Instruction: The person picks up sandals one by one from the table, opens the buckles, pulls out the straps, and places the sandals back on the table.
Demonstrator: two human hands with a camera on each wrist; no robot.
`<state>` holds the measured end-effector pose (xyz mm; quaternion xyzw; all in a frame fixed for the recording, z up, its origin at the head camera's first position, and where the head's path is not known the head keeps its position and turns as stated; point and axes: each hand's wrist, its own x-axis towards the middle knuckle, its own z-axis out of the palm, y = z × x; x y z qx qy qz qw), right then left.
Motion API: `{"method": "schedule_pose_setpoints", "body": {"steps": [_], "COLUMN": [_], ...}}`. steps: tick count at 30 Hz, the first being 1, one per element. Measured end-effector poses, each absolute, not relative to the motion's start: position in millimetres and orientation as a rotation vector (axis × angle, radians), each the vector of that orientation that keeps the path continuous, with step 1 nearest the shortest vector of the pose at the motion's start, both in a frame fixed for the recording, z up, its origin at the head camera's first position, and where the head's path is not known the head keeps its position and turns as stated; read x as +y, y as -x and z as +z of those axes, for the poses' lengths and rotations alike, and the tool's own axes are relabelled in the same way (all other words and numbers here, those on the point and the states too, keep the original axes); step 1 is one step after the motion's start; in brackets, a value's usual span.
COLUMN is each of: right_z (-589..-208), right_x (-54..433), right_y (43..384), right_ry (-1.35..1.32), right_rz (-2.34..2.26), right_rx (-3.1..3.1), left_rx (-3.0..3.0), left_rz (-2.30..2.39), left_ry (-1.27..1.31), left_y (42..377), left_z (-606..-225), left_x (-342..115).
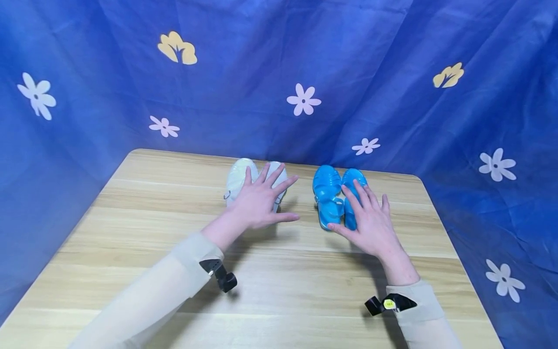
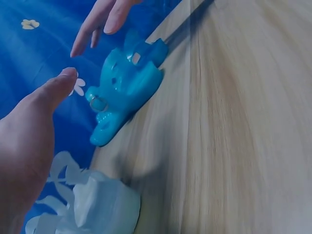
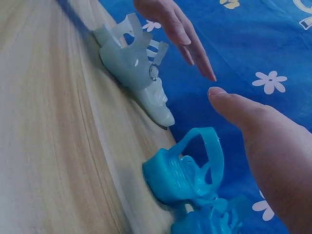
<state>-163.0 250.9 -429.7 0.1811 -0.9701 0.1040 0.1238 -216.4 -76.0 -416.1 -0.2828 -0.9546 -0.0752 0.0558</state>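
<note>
Over the white jelly sandals (image 1: 240, 173): the left hand (image 1: 257, 201) hovers palm down, every finger straight and spread wide, thumb pointing across toward the blue pair.
Over the blue jelly sandals (image 1: 327, 186): that's the right hand (image 1: 369, 223), fanned out just as broadly, thumb and fingers well apart, hanging above the right shoe of the pair.
Sandals' spot: two pairs side by side near the table's far edge, toes to the backdrop, wood showing between them.
Shoe finish: smooth and glossy, the blue vivid, the white milky and slightly see-through; rounded toes, looping cut-out straps, a small round buckle (image 3: 153, 72) glinting on the white.
Table (image 1: 144, 228): pale wood grain running in long streaks, far corners rounded off.
Backdrop (image 1: 244, 111): creased blue cloth with a soft sheen, white flowers (image 1: 303, 92) and yellow blossoms (image 1: 189, 52) scattered over it.
Wrists: beige sleeves (image 1: 161, 281), each carrying a small black camera (image 1: 226, 282).
</note>
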Motion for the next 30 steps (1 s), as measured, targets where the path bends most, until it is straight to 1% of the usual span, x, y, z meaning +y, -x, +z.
{"method": "schedule_pose_setpoints", "body": {"steps": [17, 25, 30], "right_z": [-435.7, -438.8, -441.7], "right_x": [247.7, 246.6, 245.5], "right_y": [165.2, 167.7, 170.0], "right_ry": [-0.551, -0.562, -0.580], "right_rz": [0.338, 0.335, 0.378], "right_rx": [-2.815, -2.802, -2.780], "left_rx": [-2.896, -2.880, -2.914], "left_rz": [-0.242, -0.364, -0.407], "left_ry": [0.917, 0.949, 0.905], "left_y": [228.8, 235.8, 237.6], "left_z": [-419.2, -424.0, -426.7], "left_x": [-38.5, -19.8, -11.1]}}
